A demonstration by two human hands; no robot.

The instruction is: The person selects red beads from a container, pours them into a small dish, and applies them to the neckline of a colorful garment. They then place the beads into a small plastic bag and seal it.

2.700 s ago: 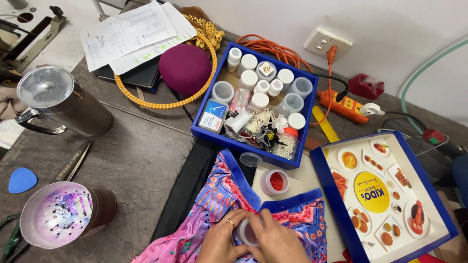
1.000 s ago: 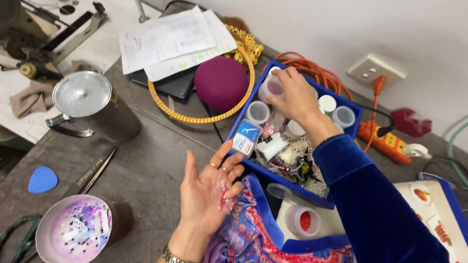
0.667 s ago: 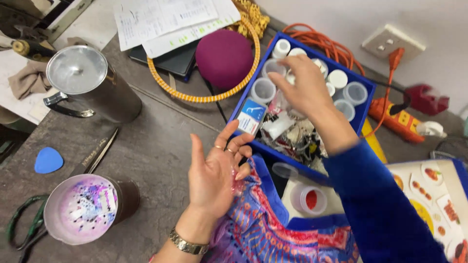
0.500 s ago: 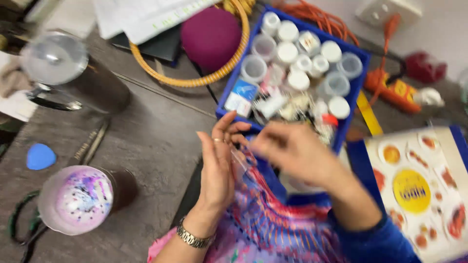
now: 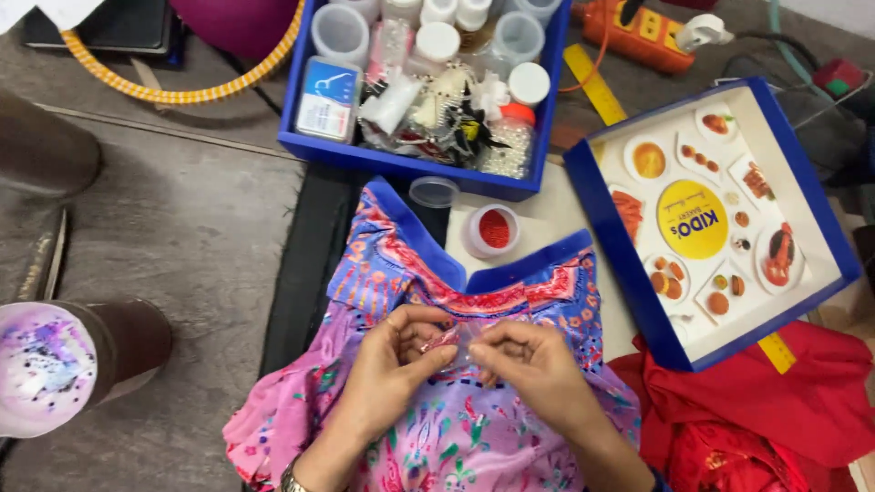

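My left hand (image 5: 387,364) and my right hand (image 5: 533,364) meet over a pink and blue patterned garment (image 5: 437,437) at the bottom middle. Both pinch a small clear plastic packet (image 5: 453,337) with something pinkish inside, held just above the garment's neckline. A watch shows on my left wrist. Just beyond the hands stand a small open jar of red beads (image 5: 492,230) and a clear lid (image 5: 433,191).
A blue tray (image 5: 301,146) of jars and craft bits sits at the top. To the right lies a blue box lid (image 5: 592,182) printed with food pictures, beside red cloth (image 5: 756,428). A paint-splattered cup (image 5: 46,364) stands left, and a yellow hoop (image 5: 182,94) and orange power strip (image 5: 638,32) lie behind.
My right hand has come back from the blue tray and joined my left hand over the garment. My open left hand has closed on the packet. The view has tilted down.
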